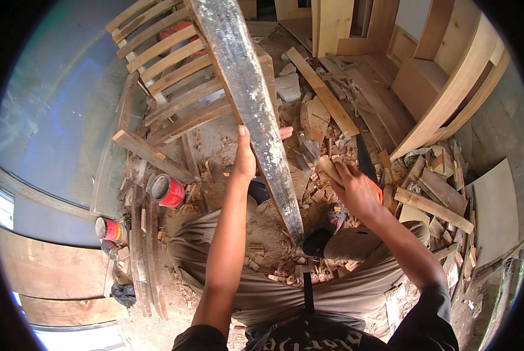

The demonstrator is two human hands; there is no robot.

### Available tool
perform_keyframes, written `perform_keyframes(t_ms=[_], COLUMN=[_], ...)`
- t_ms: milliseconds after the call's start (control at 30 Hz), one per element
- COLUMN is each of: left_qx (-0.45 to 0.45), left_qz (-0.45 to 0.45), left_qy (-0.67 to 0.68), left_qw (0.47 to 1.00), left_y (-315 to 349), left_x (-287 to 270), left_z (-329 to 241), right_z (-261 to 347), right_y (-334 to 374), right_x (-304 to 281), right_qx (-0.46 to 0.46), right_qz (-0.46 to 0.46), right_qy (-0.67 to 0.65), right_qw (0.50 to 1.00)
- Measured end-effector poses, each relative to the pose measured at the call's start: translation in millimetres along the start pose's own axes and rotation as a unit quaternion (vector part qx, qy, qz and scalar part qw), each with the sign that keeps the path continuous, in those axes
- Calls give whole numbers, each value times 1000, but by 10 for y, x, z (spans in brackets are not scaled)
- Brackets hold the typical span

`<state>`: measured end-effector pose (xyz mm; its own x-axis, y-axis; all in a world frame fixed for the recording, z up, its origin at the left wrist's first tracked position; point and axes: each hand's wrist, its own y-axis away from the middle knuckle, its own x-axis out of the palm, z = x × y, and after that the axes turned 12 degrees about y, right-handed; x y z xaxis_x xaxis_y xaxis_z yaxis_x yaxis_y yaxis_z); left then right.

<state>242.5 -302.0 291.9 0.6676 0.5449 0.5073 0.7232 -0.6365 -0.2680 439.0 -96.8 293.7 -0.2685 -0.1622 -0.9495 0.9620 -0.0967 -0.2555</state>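
A long, dark, weathered wooden beam (251, 88) with flaking white patches slants from the top of the view down between my legs. My left hand (247, 157) is closed round it from behind, thumb at its left edge and fingertips showing past the right edge. To the right of the beam, my right hand (355, 190) grips a tool by its pale wooden handle (330, 169). The tool's metal head (310, 152) points toward the beam, apart from it; motion blurs its exact kind. The beam's lower end is near my shoe (326, 229).
Wood chips and offcuts (317, 196) litter the floor. A slatted wooden frame (180, 70) stands far left. Two red cans (167, 191) (109, 229) sit at left. Planks (326, 93) and wooden cabinet parts (425, 82) are at far right; a board pile (434, 199) lies at right.
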Motion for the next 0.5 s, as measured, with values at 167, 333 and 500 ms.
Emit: perform_keyframes(t_ms=[167, 333, 500], left_qx=[23, 52, 102], left_qz=[54, 49, 9], left_qy=[3, -21, -39], left_qw=[998, 997, 994], left_y=[96, 292, 340], left_x=[263, 518, 570], left_z=[45, 132, 116], right_z=[-42, -276, -329], right_y=[-141, -59, 147], right_x=[-141, 18, -48], right_qx=[14, 76, 119], right_qz=[2, -19, -28], right_qy=[40, 31, 16], right_qw=[999, 996, 992])
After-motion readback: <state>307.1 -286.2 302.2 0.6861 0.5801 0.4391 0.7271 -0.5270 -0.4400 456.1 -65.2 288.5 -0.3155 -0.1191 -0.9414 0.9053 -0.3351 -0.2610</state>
